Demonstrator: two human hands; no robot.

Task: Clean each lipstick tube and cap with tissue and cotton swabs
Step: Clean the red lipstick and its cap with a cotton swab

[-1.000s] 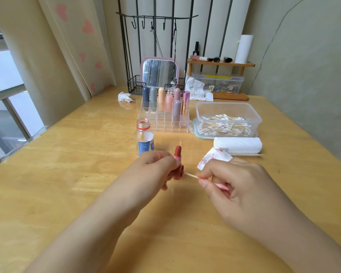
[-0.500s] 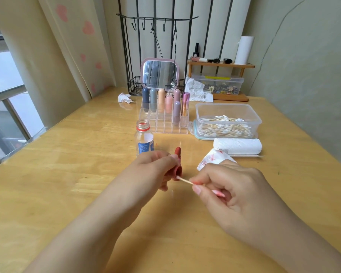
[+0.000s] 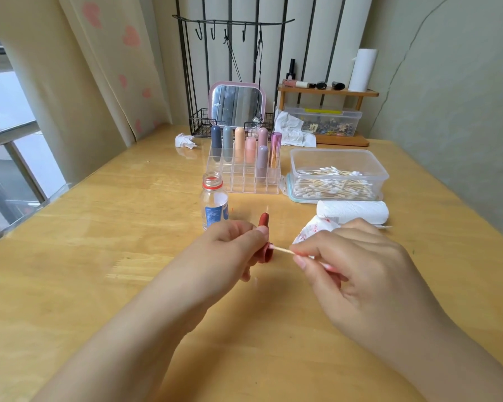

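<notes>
My left hand (image 3: 233,250) grips a red lipstick tube (image 3: 264,242) upright over the table's middle, fingers curled round its body. My right hand (image 3: 357,274) pinches a cotton swab (image 3: 282,250) between thumb and forefinger. The swab's tip touches the tube's lower part. A lipstick-stained tissue (image 3: 314,230) shows just behind my right hand; whether the hand holds it is hidden. Several capped lipsticks (image 3: 250,147) stand in a clear organizer (image 3: 244,181) further back.
A small open bottle (image 3: 214,206) stands just behind my left hand. A clear box of cotton swabs (image 3: 337,177) and a tissue roll (image 3: 355,211) lie to the right. Crumpled tissues (image 3: 186,140), a mirror (image 3: 237,104) and a wooden shelf (image 3: 325,91) are at the back.
My right hand and the swab slid slightly down and left along the tube; the left hand lowered the lipstick a little. The grips stayed the same.
</notes>
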